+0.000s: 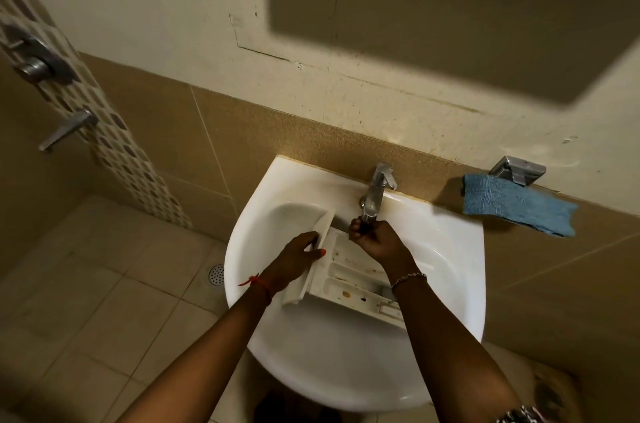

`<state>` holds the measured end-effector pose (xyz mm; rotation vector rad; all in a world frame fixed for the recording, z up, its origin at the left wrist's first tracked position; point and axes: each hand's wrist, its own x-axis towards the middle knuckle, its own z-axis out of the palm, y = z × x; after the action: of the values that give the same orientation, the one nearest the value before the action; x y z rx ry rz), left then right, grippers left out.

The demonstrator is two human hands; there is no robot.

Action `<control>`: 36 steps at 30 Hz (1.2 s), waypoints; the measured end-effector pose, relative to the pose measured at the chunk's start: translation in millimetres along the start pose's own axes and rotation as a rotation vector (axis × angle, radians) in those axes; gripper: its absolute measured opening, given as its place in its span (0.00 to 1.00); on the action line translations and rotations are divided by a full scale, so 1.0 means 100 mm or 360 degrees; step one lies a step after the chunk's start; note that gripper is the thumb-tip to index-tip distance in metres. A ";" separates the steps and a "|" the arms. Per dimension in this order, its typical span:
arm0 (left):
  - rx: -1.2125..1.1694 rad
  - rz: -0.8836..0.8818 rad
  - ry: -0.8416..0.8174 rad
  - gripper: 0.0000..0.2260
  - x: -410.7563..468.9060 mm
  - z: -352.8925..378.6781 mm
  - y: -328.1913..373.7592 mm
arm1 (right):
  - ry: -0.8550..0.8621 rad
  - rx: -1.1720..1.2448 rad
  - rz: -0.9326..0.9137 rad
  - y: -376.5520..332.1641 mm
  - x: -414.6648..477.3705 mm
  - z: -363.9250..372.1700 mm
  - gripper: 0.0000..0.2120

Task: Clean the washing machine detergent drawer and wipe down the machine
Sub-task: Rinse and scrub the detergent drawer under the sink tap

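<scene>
A white detergent drawer [349, 278] lies across the bowl of a white wash basin [450, 284], its compartments facing up with brown stains in them. My left hand [298, 256] grips the drawer's front panel at its left end. My right hand [375, 239] is closed just under the spout of the steel tap [375, 192], above the drawer's far end; something dark shows between its fingers, too small to name. A blue cloth [516, 204] hangs on the ledge to the right of the tap.
A steel holder [517, 170] is fixed to the wall above the cloth. Shower fittings [34, 62] and a lever [67, 129] sit on the patterned tile strip at the left. A round floor drain [217, 274] lies left of the basin on the tiled floor.
</scene>
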<state>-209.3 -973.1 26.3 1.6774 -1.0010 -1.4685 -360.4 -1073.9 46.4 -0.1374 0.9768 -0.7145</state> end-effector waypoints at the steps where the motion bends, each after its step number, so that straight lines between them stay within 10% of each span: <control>1: 0.0009 -0.0005 -0.0003 0.21 0.00 0.00 0.00 | -0.0019 -0.0029 0.0003 0.00 0.01 0.00 0.09; 9: 0.0028 -0.0019 0.0003 0.21 -0.01 0.00 0.01 | -0.0033 -0.0309 0.0120 0.06 -0.02 -0.01 0.11; 22: 0.0102 -0.0016 0.0007 0.23 -0.05 0.04 0.08 | 0.0527 -0.2075 -0.0174 -0.05 -0.06 -0.29 0.10; 36: 0.0187 -0.0030 0.0014 0.23 -0.07 0.10 0.11 | -0.0388 -0.3078 -0.0422 0.29 -0.13 -0.55 0.27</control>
<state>-221.1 -972.7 38.0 1.7786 -1.0884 -1.4376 -394.8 -1032.5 11.8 -1.9960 1.0999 0.2619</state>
